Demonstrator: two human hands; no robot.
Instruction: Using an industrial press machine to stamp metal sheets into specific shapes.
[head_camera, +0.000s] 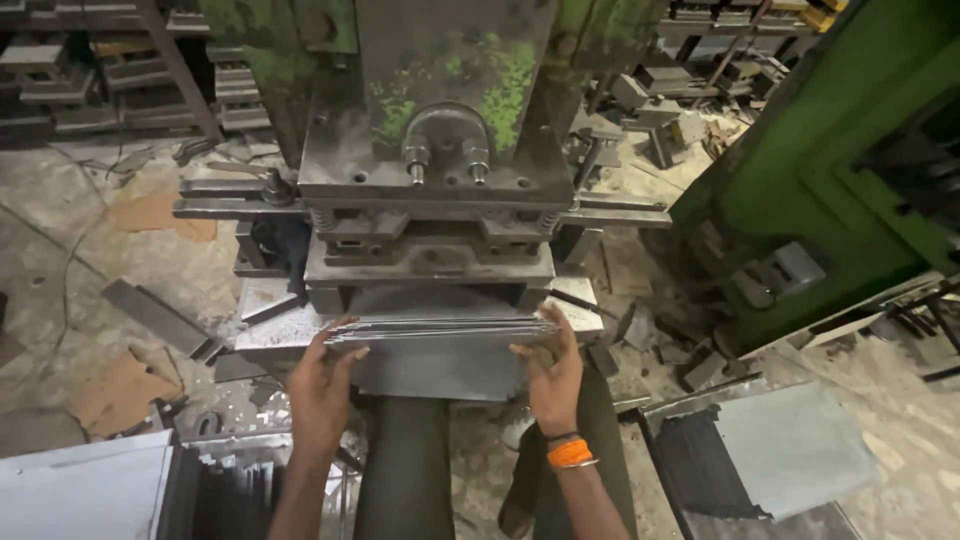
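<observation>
- A thin stack of grey metal sheets (440, 328) lies flat on the bed of the green press (440, 150), its far edge under the tooling and its near edge jutting out toward the person.
- The sheets look stiff and flat, and together probably fairly heavy; singly each would likely flex a little. The edges appear thin and likely sharp, and the bare steel may be slick, so the layers could slide on one another.
- The safest hold, I'd judge, is at the two near corners, fingers over the top and thumb beneath, keeping clear of the tool above.
- The left hand (322, 375) is at the stack's left near corner, fingers loosely curled over the top edge, half spread rather than clenched.
- The right hand (550, 370), with an orange band (570, 454) at the wrist, meets the right near corner; thumb along the edge, fingers partly spread on the sheets. Whether either hand truly pinches the stack I cannot tell.
- More grey sheets (790, 445) lie lower right, and others stand stacked on edge lower left (235, 495); scrap litters the floor (80, 260).
</observation>
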